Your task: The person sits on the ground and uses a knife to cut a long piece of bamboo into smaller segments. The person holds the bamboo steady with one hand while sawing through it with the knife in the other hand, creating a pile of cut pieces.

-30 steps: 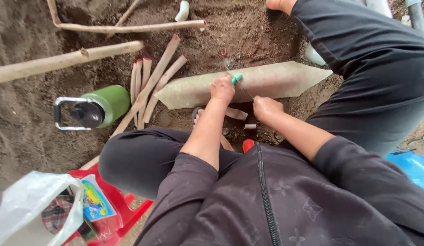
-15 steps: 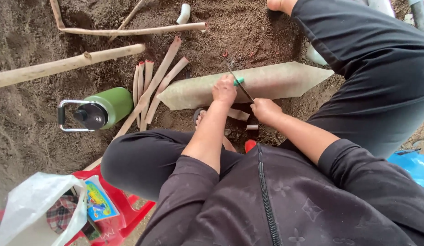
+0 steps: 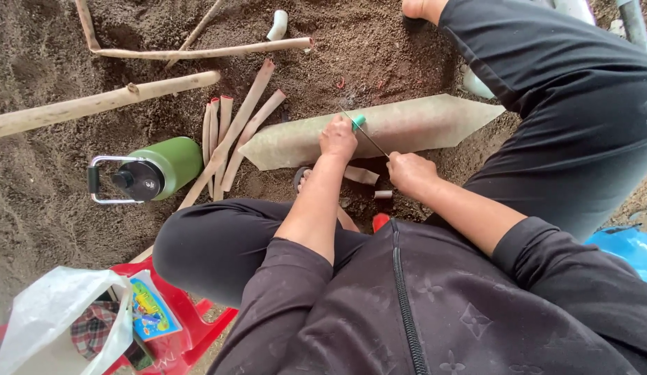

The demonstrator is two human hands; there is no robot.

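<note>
A long pale flat sheath (image 3: 421, 125) with pointed ends lies on the dirt in front of me. My left hand (image 3: 337, 137) presses down on its near edge, and a small green piece (image 3: 358, 122) sits at the fingertips. My right hand (image 3: 410, 172) is closed around a thin dark blade (image 3: 369, 137). The blade slants up and left across the sheath, next to the left hand. Short cut-off pieces (image 3: 362, 175) lie on the ground between my hands.
A green flask (image 3: 153, 170) with a black lid lies on its side at left. Several narrow tan strips (image 3: 230, 139) and long sticks (image 3: 101, 101) lie on the dirt. A red plastic stool (image 3: 191, 319) with a white bag (image 3: 56, 312) stands at bottom left. My legs frame the spot.
The thin blade, unseen a second ago, now shows slanting across the sheath beside my left hand. Both hands have stayed almost where they were.
</note>
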